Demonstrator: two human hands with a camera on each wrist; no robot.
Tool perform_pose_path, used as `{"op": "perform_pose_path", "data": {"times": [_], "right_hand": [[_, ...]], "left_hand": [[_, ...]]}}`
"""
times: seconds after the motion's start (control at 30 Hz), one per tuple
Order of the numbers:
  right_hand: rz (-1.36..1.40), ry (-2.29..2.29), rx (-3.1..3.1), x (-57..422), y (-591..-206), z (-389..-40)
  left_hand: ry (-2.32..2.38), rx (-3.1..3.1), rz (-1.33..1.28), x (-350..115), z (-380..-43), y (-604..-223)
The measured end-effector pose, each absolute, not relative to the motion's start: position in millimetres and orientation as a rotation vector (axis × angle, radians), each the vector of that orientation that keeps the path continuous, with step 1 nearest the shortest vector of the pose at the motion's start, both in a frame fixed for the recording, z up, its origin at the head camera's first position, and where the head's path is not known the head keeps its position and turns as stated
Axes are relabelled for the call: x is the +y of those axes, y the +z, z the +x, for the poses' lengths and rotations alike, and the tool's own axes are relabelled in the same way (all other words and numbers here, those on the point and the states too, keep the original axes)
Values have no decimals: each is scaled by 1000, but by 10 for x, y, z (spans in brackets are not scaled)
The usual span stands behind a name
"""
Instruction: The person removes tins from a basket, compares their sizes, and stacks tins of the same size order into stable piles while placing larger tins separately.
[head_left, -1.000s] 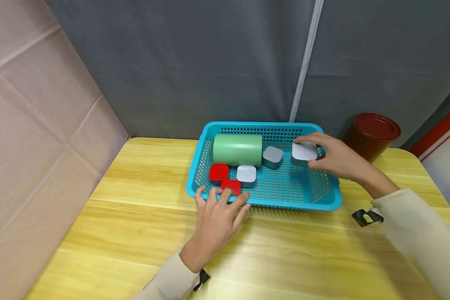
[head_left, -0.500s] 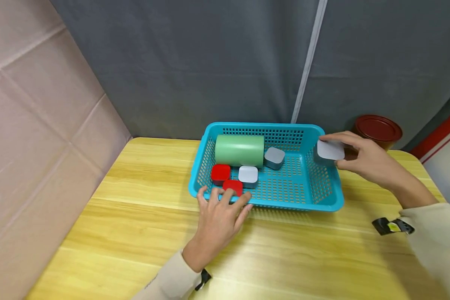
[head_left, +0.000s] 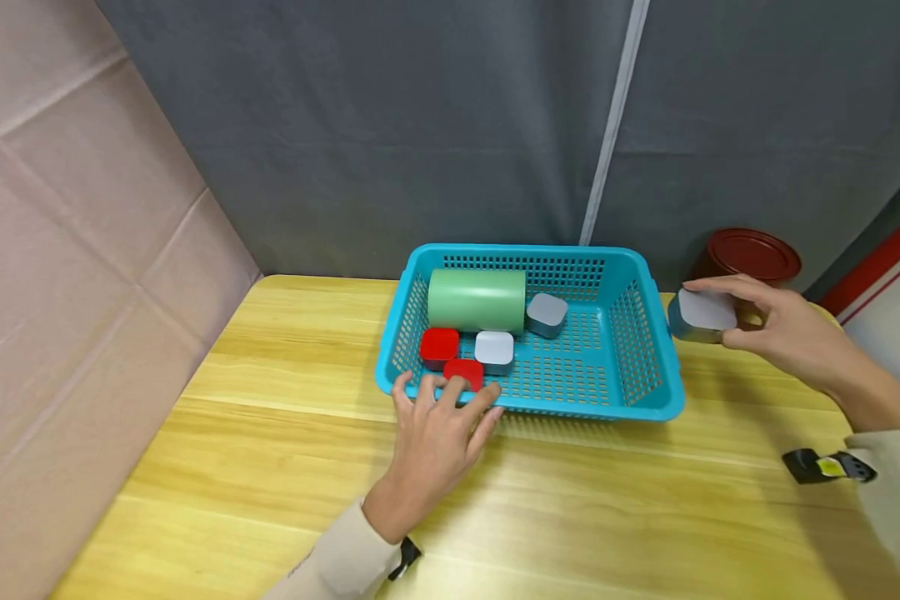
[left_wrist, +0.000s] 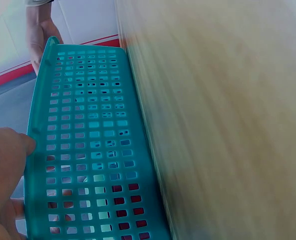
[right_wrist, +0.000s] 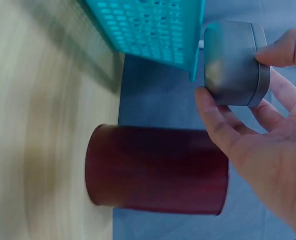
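In the head view my right hand (head_left: 787, 333) pinches a small silver-grey square tin (head_left: 701, 315) just beyond the right end of a blue plastic basket (head_left: 585, 412). The right wrist view shows the tin (right_wrist: 232, 62) raised off the table, with thumb and fingers on its sides. My left hand (head_left: 431, 450) grips the basket's near rim, its fingers bent over the edge. Inside the basket lie a green cylindrical canister (head_left: 476, 300) on its side, two red-topped square tins, one of them a red tin (head_left: 440, 345) at the left, a white-topped tin (head_left: 493, 350) and a grey tin (head_left: 547, 313).
A dark red round canister (head_left: 750, 254) stands upright behind my right hand, near the table's back right corner. The wooden table (head_left: 270, 433) meets a grey curtain (head_left: 420, 150) at the back. A pinkish cloth wall (head_left: 67, 292) rises at the left.
My right hand has carried the grey tin rightward from above the basket's right part, past the right rim, to outside it. The left hand and the other things have stayed put.
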State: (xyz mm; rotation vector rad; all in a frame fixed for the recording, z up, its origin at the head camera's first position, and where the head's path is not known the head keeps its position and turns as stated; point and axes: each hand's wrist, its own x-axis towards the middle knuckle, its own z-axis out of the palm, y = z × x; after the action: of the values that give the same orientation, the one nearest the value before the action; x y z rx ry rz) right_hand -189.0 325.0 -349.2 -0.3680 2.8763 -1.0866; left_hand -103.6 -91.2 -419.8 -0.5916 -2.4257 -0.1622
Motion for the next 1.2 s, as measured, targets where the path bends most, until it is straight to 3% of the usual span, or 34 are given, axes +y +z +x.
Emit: {"op": "perform_pose_path", "data": {"times": [1.2], "right_hand": [[-477, -1275, 2659, 3571, -4341, -1994]], "left_hand": [[-165, -2440, -600, -915, -1037, -4198]]}}
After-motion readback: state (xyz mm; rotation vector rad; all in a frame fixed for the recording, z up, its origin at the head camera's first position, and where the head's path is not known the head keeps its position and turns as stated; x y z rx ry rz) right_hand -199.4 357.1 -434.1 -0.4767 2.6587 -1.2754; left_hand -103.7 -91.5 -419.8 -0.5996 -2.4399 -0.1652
